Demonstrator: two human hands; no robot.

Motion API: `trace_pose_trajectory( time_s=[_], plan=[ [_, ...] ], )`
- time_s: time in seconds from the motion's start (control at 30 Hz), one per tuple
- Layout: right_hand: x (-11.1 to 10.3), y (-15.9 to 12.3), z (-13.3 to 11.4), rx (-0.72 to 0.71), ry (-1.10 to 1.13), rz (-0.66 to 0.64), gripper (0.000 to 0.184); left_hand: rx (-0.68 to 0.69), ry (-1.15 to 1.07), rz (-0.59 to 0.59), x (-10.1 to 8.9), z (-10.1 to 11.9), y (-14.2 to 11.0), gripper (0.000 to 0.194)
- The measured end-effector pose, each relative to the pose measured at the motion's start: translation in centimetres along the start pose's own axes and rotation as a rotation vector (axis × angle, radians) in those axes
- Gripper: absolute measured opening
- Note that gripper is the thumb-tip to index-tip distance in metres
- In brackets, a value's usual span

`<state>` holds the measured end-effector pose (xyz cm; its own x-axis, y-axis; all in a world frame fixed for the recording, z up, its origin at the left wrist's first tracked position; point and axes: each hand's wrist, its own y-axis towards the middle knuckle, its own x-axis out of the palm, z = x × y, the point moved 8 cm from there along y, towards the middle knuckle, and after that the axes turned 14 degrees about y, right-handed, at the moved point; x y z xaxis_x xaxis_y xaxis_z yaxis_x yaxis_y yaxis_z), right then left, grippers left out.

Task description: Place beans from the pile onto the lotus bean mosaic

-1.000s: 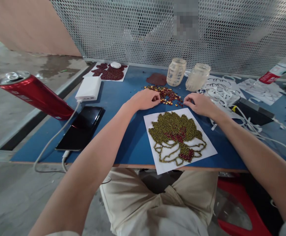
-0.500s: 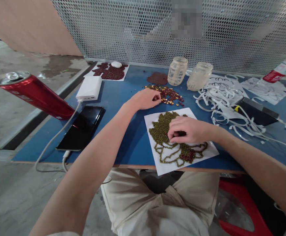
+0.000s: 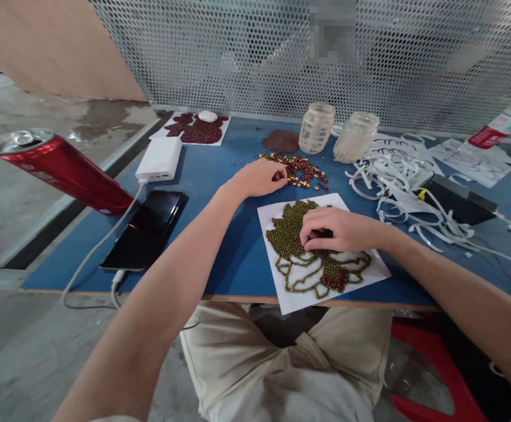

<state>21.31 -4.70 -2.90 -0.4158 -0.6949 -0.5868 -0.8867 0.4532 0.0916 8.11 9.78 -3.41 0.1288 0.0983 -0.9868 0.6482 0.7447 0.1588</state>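
My right hand [image 3: 328, 230] is over a white paper sheet [image 3: 288, 299] bearing a picture laid out in green beans [image 3: 286, 231]. Its fingertips are pinched down at the bean surface, and whatever they hold is too small to make out. A patch of dark red beans [image 3: 337, 278] sits low in the picture, among outlines of single green beans. Farther back, my left hand [image 3: 264, 177] rests with curled fingers at the edge of a loose pile of red and yellow beans and kernels [image 3: 302, 170]. What those fingers hold, if anything, is hidden.
Two jars [image 3: 317, 128] stand behind the pile. White paper strips [image 3: 391, 176] and a black box [image 3: 460, 199] lie right. At left are a phone [image 3: 145, 228], a white power bank [image 3: 159, 158], cables and a tall red can [image 3: 62, 170]. A perforated metal screen [image 3: 238, 58] rises behind.
My right hand has shifted very slightly upward over the bean picture, its fingers still pinched. My left hand stays at the pile.
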Motion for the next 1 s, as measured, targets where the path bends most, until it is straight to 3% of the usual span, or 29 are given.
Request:
trace_pose_trajectory(
  time_s=[0.33,0.67,0.73,0.8,0.93,1.0],
  plan=[
    [0.6,0.2,0.3,0.025,-0.084,0.052,0.023,0.005,-0.006,0.002,0.1,0.0,0.1,0.026],
    [0.4,0.1,0.6,0.065,-0.016,0.097,0.021,-0.023,-0.010,0.008,0.0,-0.2,0.0,0.024],
    [-1.0,-0.1,0.8,0.083,0.087,0.215,0.019,-0.021,0.002,0.007,0.0,-0.1,0.0,0.025],
    [-3.5,-0.7,1.5,0.100,0.144,0.423,0.019,-0.013,0.014,0.003,0.0,0.0,0.1,0.026],
    [-9.3,-3.7,3.9,0.121,0.029,0.878,0.017,0.009,0.016,-0.014,0.1,0.2,0.2,0.028],
    [-11.2,-5.0,5.5,0.162,-0.074,0.972,0.014,0.012,0.014,-0.015,0.2,0.1,0.3,0.029]
  ],
)
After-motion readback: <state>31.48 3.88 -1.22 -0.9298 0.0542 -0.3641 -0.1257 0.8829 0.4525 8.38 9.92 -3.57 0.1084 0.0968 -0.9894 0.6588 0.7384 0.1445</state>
